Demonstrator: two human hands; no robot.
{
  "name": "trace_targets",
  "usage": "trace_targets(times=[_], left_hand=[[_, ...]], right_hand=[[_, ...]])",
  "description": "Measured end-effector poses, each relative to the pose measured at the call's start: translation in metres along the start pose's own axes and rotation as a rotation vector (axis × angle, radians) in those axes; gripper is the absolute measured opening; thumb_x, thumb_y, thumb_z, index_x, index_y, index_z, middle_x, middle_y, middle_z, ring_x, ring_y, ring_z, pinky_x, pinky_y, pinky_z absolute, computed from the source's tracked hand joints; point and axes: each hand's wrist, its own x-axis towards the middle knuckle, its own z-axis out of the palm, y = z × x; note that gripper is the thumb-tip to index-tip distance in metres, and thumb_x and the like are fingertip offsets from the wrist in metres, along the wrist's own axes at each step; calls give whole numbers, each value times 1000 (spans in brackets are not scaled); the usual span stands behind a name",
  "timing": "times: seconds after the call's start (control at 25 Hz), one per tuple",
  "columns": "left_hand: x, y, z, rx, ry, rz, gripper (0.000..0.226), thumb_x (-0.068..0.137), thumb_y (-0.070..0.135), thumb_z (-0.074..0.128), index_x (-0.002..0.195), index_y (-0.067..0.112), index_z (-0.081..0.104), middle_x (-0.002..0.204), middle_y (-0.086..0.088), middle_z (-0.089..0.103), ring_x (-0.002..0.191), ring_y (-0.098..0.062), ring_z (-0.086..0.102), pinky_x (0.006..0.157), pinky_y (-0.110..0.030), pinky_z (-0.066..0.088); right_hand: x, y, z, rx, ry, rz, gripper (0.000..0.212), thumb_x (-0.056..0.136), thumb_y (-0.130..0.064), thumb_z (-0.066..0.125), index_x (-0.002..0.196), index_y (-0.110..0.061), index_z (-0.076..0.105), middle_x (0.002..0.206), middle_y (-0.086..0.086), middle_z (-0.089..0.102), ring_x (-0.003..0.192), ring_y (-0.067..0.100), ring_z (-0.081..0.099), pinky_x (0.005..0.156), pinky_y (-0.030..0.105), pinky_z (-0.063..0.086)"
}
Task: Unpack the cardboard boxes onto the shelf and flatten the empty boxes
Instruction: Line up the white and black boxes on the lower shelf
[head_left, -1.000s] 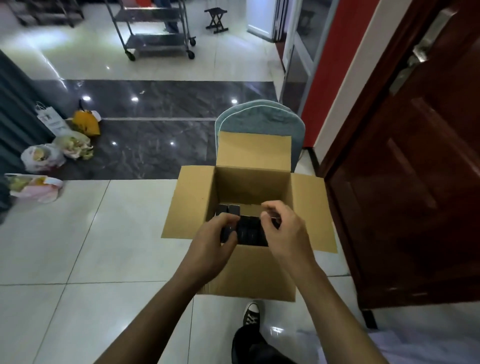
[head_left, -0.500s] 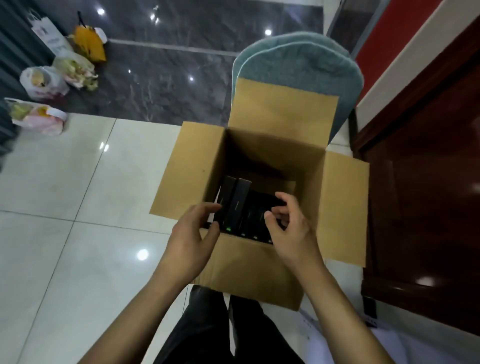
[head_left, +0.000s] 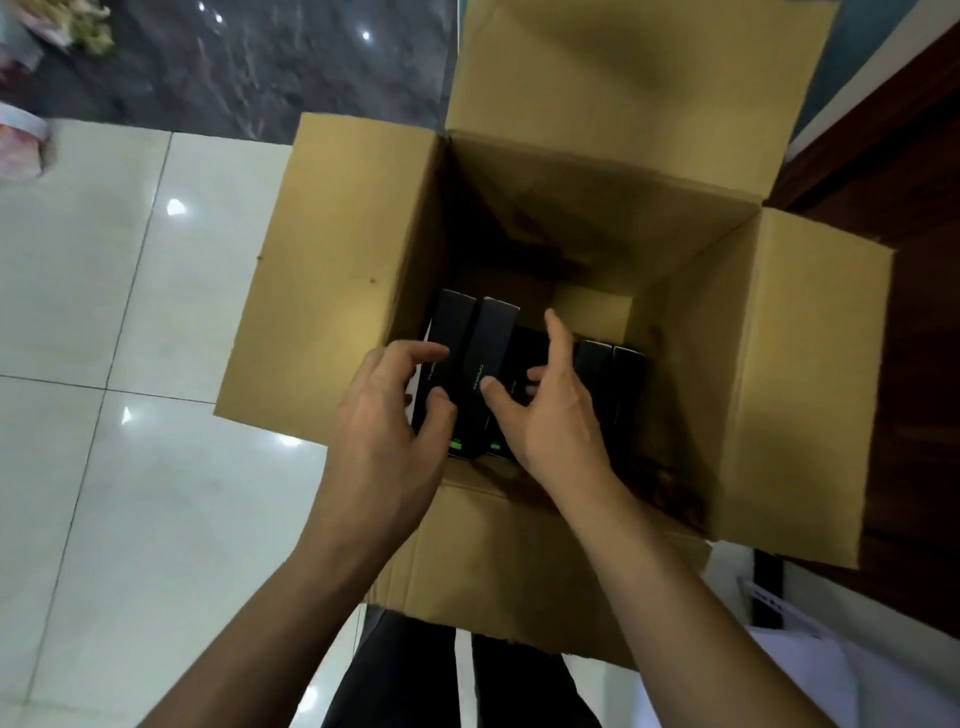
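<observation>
An open cardboard box (head_left: 332, 270) stands in front of me with all its flaps folded out. Several slim black boxes stand upright in a row inside it. Two of them, a left black box (head_left: 454, 327) and a right black box (head_left: 493, 343), stick up higher than the others (head_left: 610, 374). My left hand (head_left: 387, 431) grips the left raised one, fingers curled at its left edge and thumb on its near face. My right hand (head_left: 553, 415) pinches the right raised one, thumb on its face, fingers behind it, forefinger pointing up.
A dark wooden door (head_left: 914, 364) is close on the right. A teal cushion (head_left: 836, 67) shows behind the box's far flap. Plastic bags (head_left: 78, 31) lie on the dark marble floor (head_left: 270, 67) at top left. White paper (head_left: 831, 670) is at lower right, with my trousers (head_left: 410, 675) below the box.
My head has tipped down and come closer over the box. Both hands have gone from the box's near rim onto the two raised black boxes.
</observation>
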Motion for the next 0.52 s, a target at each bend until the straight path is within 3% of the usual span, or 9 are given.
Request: trace_targets(times=[0.08,0.16,0.24,0.36,0.52], left_hand=[[6,-9,12,35,-9,1,34,99,18,58,131,27,55,129,11,56,114,-5,56,88,-10,50],[12,-16,22,77,-23,-3,34,99,19,58,132,27,55,126,16,51,107,3,54,80,-3,45],[16,-22,27,103,-29,0,35,99,19,59,133,26,56,123,21,45,104,8,51,79,-3,42],[20,-28,32,115,-36,-1,35,99,18,58,133,26,56,125,21,44,108,5,49,82,-3,41],[20,-32,38,121,-56,-17,35,99,18,58,133,25,56,130,15,49,114,-1,50,86,-8,43]], right_hand=[[17,3,18,-7,-24,36,102,91,-47,70,158,-42,-7,150,3,43,131,24,51,90,33,43],[32,7,32,-2,-46,71,107,90,-47,71,158,-40,-11,156,4,38,136,27,47,86,32,40],[43,9,40,11,-65,115,111,89,-49,73,158,-40,-14,158,7,34,138,29,45,88,35,44],[53,12,50,32,-87,169,115,86,-49,75,157,-40,-15,154,11,37,134,32,48,98,44,49],[58,17,57,26,-110,199,111,85,-44,76,157,-39,-8,150,11,44,130,31,53,99,51,52]])
